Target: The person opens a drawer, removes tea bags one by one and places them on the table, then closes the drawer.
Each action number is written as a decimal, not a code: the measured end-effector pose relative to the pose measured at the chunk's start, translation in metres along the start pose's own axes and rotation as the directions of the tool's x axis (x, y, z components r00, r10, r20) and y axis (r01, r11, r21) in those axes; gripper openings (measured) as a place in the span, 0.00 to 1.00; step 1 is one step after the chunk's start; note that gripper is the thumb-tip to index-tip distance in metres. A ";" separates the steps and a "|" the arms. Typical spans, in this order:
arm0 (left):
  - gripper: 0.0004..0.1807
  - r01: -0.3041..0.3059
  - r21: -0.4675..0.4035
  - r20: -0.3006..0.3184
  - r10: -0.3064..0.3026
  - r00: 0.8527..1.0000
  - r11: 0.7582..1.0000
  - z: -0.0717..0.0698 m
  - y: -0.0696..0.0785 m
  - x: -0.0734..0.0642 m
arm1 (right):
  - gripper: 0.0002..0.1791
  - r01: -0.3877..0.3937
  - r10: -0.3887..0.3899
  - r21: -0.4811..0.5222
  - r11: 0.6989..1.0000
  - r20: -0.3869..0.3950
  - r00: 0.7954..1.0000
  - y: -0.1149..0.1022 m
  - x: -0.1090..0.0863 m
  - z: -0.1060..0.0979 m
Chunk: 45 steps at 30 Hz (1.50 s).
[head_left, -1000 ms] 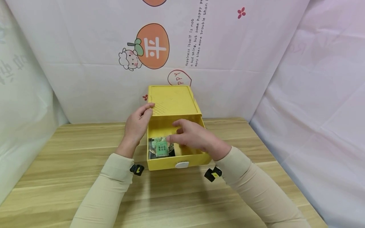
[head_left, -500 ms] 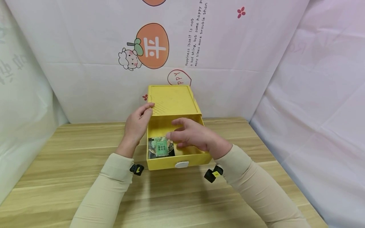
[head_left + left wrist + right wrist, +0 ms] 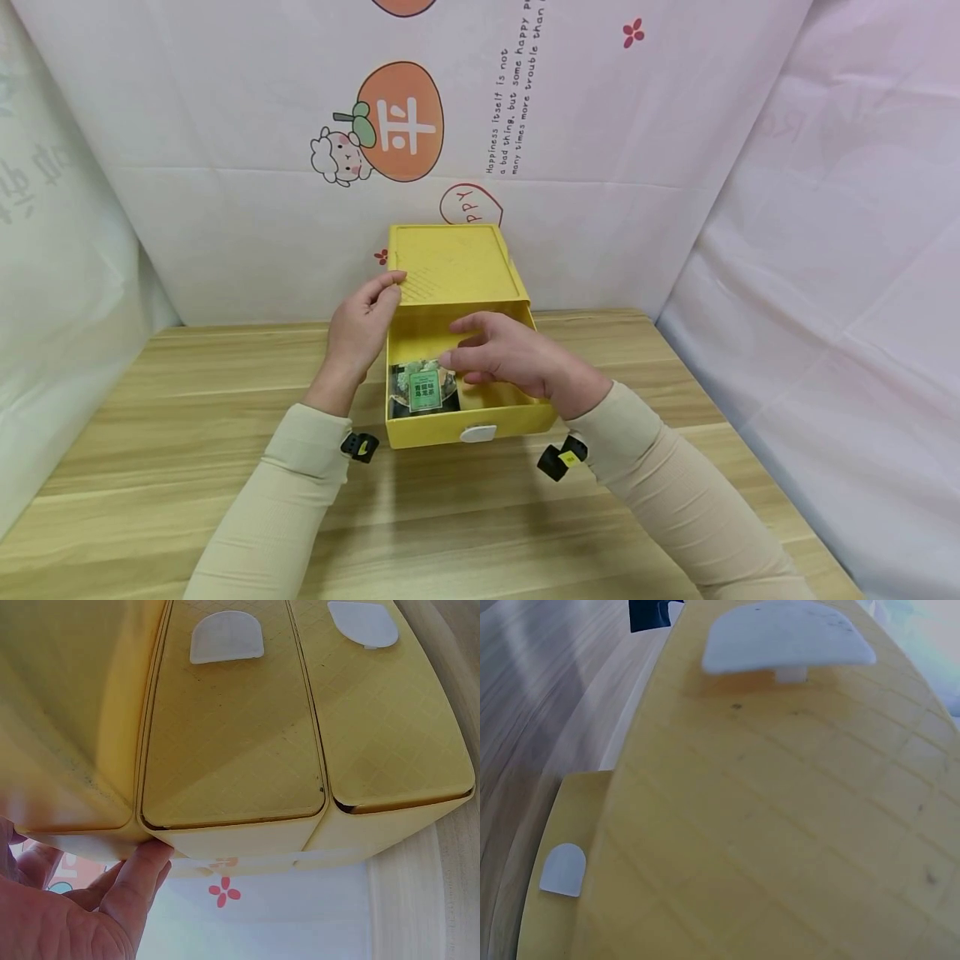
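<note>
A yellow drawer cabinet (image 3: 465,258) stands against the back cloth, its top drawer (image 3: 431,432) pulled out. Inside at the front left lies a black and green tea packet (image 3: 425,393). My left hand (image 3: 358,329) touches the cabinet's upper left edge, index fingertip on the top; the left wrist view has its fingers (image 3: 139,881) against the side wall. Over the open drawer is my right hand (image 3: 510,358), thumb and fingers spread and holding nothing, the thumb tip overlapping the packet's right edge. In the right wrist view the drawer front with its white knob (image 3: 787,637) hides that hand.
Two lower drawers (image 3: 232,742) are pushed in, each with a white knob. The cabinet sits at the back of a wooden table (image 3: 450,525). Printed white cloth (image 3: 247,100) hangs behind and along both sides.
My right hand's thumb has risen slightly and its lower fingers now show beneath it over the drawer. The left hand, cabinet and drawer have stayed put.
</note>
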<state>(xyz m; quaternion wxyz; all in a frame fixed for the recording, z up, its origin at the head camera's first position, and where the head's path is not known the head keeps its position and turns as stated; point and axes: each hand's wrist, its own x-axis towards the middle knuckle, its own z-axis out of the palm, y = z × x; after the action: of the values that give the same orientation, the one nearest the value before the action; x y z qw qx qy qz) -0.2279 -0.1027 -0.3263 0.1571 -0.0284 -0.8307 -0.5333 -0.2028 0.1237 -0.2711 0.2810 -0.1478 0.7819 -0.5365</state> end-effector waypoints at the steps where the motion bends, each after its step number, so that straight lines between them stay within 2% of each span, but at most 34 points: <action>1: 0.25 0.001 0.001 0.001 -0.001 1.000 1.000 0.000 0.000 0.000 | 0.40 0.006 -0.006 0.000 1.000 0.003 1.000 0.000 0.000 0.000; 14: 0.25 0.016 0.004 0.004 -0.016 1.000 1.000 0.000 -0.001 0.000 | 0.29 0.055 -0.055 0.000 0.999 0.054 0.997 0.002 0.002 -0.003; 24: 0.25 0.008 0.005 0.001 -0.008 1.000 1.000 0.000 -0.001 0.000 | 0.28 0.052 -0.052 0.008 0.999 0.076 0.996 0.002 0.003 -0.004; 31: 0.25 0.000 0.010 0.005 0.000 1.000 1.000 -0.001 -0.001 0.000 | 0.19 0.048 -0.051 0.022 0.999 0.131 0.990 0.002 0.002 -0.004; 39: 0.25 0.003 -0.001 0.010 -0.003 1.000 1.000 -0.001 0.000 0.000 | 0.18 0.057 -0.051 -0.032 0.998 0.160 0.986 0.001 0.001 -0.004; 45: 0.25 0.004 0.005 0.014 -0.004 1.000 1.000 -0.002 0.000 0.000 | 0.18 0.027 -0.012 -0.071 0.997 0.194 0.981 0.001 0.000 -0.001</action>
<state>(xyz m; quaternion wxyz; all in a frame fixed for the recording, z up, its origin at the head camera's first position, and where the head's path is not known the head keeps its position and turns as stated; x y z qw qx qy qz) -0.2274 -0.1044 -0.3255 0.1503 -0.0301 -0.8332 -0.5313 -0.2034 0.1243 -0.2720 0.3446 -0.2171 0.7687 -0.4932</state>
